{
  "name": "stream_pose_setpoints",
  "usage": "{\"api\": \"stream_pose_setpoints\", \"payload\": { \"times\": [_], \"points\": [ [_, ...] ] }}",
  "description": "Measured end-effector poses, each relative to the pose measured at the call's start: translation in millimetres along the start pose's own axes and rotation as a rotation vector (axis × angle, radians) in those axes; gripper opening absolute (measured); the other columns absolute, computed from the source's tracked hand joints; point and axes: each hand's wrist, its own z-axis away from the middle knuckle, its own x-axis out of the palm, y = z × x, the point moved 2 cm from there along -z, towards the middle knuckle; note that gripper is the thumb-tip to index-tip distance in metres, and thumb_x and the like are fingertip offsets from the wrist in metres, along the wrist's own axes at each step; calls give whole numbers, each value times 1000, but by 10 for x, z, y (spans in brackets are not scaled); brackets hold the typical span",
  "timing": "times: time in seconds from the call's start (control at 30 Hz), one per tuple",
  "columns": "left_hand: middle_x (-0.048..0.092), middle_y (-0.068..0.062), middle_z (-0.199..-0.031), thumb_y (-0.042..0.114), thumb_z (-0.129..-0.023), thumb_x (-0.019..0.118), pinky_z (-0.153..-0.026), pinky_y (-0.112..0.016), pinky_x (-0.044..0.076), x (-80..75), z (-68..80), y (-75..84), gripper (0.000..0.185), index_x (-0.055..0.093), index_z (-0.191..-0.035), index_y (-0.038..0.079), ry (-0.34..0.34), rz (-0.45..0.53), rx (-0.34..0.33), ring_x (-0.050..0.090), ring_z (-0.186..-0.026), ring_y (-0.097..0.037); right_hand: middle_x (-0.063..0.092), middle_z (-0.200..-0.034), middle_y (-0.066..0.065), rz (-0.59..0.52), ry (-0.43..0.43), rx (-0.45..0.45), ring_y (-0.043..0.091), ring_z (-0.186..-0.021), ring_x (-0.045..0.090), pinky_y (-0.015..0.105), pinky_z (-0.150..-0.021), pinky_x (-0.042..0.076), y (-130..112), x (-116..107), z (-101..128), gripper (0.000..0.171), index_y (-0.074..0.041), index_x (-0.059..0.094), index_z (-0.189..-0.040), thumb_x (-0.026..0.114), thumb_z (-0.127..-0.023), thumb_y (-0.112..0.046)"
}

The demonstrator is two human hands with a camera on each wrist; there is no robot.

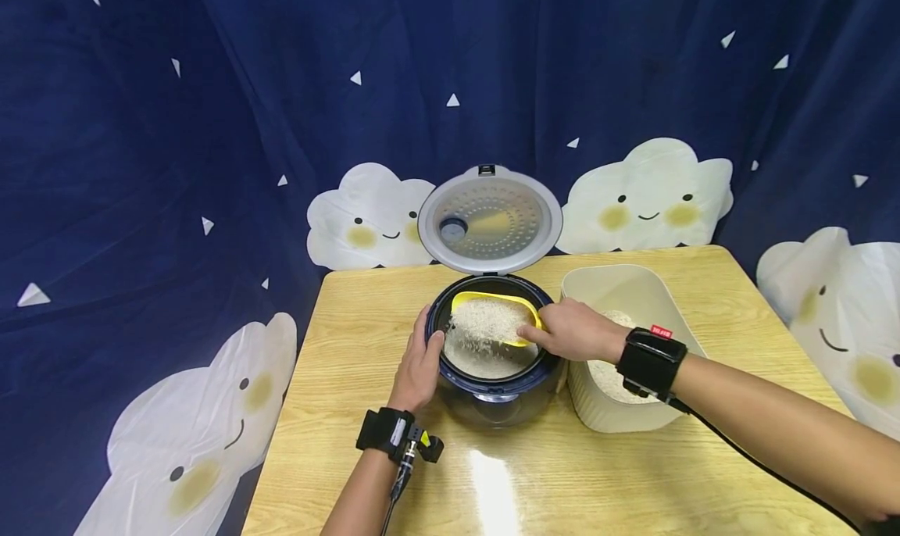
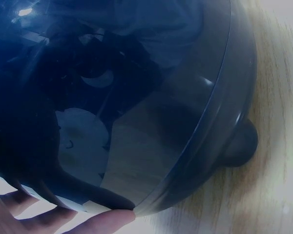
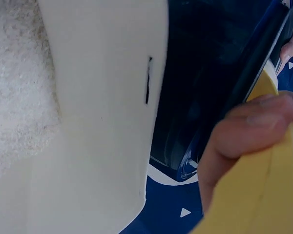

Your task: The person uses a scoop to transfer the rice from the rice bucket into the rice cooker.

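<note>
A yellow scoop [image 1: 529, 305], heaped with white rice [image 1: 492, 317], is held by my right hand [image 1: 580, 331]. It tilts over the open rice cooker [image 1: 495, 412], and grains spill from its left side into the pot, where more rice [image 1: 485, 362] lies. Curled fingers [image 3: 246, 129] grip the scoop's yellow handle [image 3: 263, 187] in the right wrist view. My left hand [image 1: 418, 370] rests against the cooker's left side, thumb at the rim. In the left wrist view its fingertips [image 2: 115, 220] touch the glossy dark body [image 2: 151, 122].
Right of the cooker stands a cream bin [image 1: 605, 420] with rice [image 1: 610, 376] inside, under my right forearm. The cooker's lid [image 1: 520, 243] is raised at the back. All stand on a wooden table [image 1: 366, 309], before a dark blue curtain [image 1: 394, 44] with clouds.
</note>
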Motion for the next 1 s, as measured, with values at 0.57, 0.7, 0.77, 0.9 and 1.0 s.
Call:
{"api": "stream_pose_setpoints", "payload": {
  "times": [0.57, 0.7, 0.77, 0.9, 1.0],
  "points": [
    [26, 1, -173, 48, -109, 35, -128, -60, 27, -12, 2, -7, 59, 14, -164, 46, -2, 6, -9, 28, -160, -30, 39, -58, -6, 106, 95, -9, 12, -50, 47, 25, -48, 35, 30, -26, 24, 46, -18, 47, -65, 59, -104, -39],
    [26, 2, -173, 47, -109, 36, -128, -60, 27, -10, 7, 0, 58, 14, -164, 46, 1, 14, -8, 28, -160, -30, 39, -58, -6, 125, 116, -2, 12, -49, 47, 25, -48, 34, 59, -29, 14, 44, -17, 48, -67, 60, -103, -39],
    [26, 2, -173, 48, -109, 35, -128, -60, 27, -7, 11, 4, 58, 15, -163, 46, 2, 15, -9, 28, -160, -29, 40, -59, -6, 132, 128, 1, 13, -49, 47, 25, -47, 35, 78, -25, 9, 43, -16, 48, -68, 60, -103, -38],
    [26, 3, -173, 49, -109, 35, -128, -60, 27, 1, 11, 6, 58, 15, -163, 46, 1, 19, -5, 28, -160, -29, 42, -59, -5, 150, 166, -3, 14, -48, 49, 28, -45, 36, 110, -20, 2, 42, -15, 49, -69, 60, -103, -37],
    [27, 3, -173, 49, -109, 35, -128, -60, 28, 5, 4, 5, 58, 15, -163, 46, 3, 19, -3, 29, -160, -28, 44, -59, -3, 170, 198, -16, 15, -48, 50, 30, -45, 39, 120, -26, 2, 41, -14, 50, -70, 61, -102, -37]
  ]
}}
